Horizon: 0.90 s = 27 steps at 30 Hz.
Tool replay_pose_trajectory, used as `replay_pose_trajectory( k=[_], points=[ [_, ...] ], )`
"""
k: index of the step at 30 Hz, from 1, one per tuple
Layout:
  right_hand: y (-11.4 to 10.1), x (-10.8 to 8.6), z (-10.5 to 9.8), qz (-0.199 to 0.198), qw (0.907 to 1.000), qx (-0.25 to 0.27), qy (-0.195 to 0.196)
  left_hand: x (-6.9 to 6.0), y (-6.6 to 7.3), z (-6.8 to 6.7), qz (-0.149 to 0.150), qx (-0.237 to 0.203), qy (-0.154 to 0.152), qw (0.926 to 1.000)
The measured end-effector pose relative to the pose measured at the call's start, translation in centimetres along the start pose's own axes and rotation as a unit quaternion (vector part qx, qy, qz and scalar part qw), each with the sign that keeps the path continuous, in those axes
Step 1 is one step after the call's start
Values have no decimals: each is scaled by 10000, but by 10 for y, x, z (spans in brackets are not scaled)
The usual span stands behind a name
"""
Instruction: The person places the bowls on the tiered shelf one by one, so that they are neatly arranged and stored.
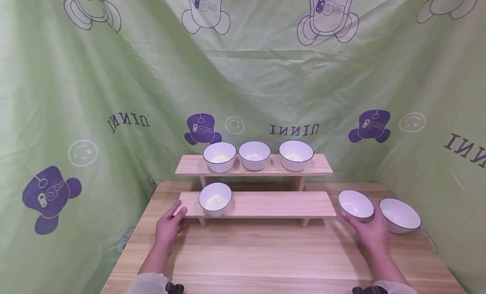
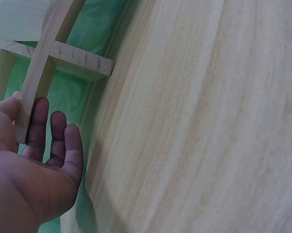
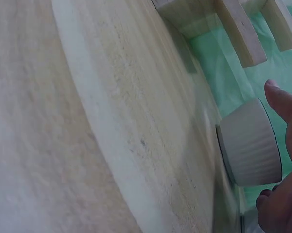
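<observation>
My left hand (image 1: 169, 226) holds the left end of the lower shelf board (image 1: 265, 204), thumb above and fingers below, as the left wrist view shows. A white, dark-rimmed bowl (image 1: 215, 199) stands on that board near this hand. To the right of the shelf, my right hand (image 1: 373, 233) grips another white bowl (image 1: 355, 204), thumb at its near left side and fingers at its right. The right wrist view shows this bowl (image 3: 250, 145) upright at the tabletop; whether its base touches is hard to tell. A larger white bowl (image 1: 400, 215) stands right beside this hand.
On the upper shelf board (image 1: 243, 171) stand three white bowls: left (image 1: 219, 157), middle (image 1: 255, 155) and right (image 1: 296, 155), with a wider gap before the right one. Beneath lies the wooden table (image 1: 258, 252). A green printed cloth (image 1: 250, 83) hangs behind and at both sides.
</observation>
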State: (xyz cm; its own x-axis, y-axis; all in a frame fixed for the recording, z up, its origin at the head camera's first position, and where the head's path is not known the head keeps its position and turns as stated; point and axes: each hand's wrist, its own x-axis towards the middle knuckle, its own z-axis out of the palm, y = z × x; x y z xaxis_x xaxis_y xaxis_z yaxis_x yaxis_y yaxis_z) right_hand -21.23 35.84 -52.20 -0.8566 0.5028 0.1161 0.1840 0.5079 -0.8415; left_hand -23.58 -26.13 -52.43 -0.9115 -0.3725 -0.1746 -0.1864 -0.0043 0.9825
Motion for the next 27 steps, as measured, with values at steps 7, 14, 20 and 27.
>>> replay_pose_trajectory(
  k=[7,14,20,27],
  points=[
    [3,8,1,91,9999,52,-108,-1,0,-1,-1,-34,4,10000],
    [1,14,3,258,9990,202,-290,-1,0,-2,-16,-90,-28,10000],
    [5,17,8,428,9981,238,-364,-2,1,-1,-40,-91,-27,9999],
    [9,21,15,446,9982,332,-242,-2,3,-2,-72,-45,-8,10000]
  ],
)
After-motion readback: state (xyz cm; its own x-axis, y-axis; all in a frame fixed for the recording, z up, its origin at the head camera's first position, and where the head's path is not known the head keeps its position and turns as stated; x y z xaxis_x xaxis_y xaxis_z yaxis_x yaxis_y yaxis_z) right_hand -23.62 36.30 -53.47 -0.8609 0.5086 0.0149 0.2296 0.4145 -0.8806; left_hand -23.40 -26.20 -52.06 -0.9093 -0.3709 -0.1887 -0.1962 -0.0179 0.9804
